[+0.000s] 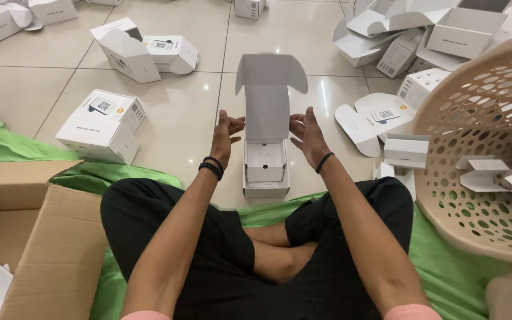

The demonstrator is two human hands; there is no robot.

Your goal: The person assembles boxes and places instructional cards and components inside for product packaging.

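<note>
A small white cardboard box [266,172] stands on the tiled floor in front of my crossed legs, its lid [269,89] flipped up and back. A white insert with two small holes sits inside it. My left hand [226,135] hovers just left of the box, fingers spread, palm facing it, black bead bracelets on the wrist. My right hand [307,136] is just right of the box, fingers apart, a black band on the wrist. Neither hand holds anything.
A beige perforated plastic basket [481,195] with folded white inserts lies tipped at the right. An open brown carton [42,237] is at the left on a green cloth [440,266]. Closed white boxes [103,124] and unfolded ones [422,35] are scattered over the floor.
</note>
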